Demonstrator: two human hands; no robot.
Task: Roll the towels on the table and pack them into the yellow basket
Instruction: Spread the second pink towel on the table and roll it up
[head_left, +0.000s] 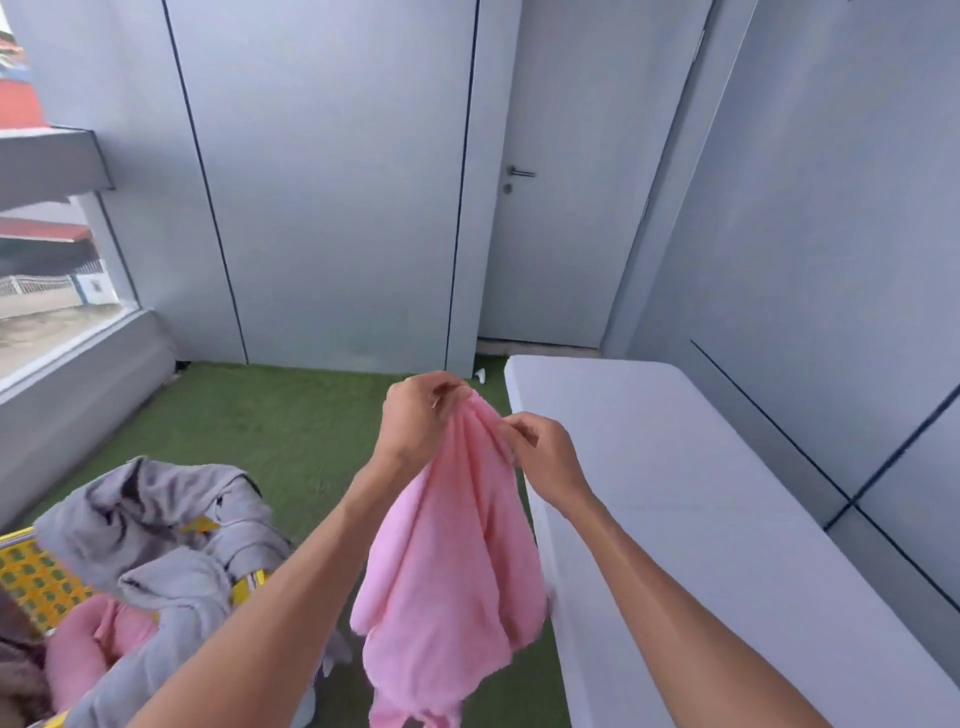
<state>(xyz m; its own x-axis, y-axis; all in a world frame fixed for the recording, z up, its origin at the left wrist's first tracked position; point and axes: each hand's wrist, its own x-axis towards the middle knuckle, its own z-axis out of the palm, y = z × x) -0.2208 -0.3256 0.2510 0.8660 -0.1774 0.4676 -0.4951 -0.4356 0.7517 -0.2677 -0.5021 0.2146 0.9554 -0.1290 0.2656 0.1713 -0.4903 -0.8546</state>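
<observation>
Both hands hold a soft pink terry towel (452, 561) up in the air, the left hand (418, 418) and right hand (543, 457) each pinching its bunched top edge, close together. It hangs beside the left edge of the white table (727, 493), over green turf (291, 421). Grey towels (171, 530) drape over the yellow woven basket (36, 577) at lower left.

Basket (36, 577) left of table (727, 519)
</observation>
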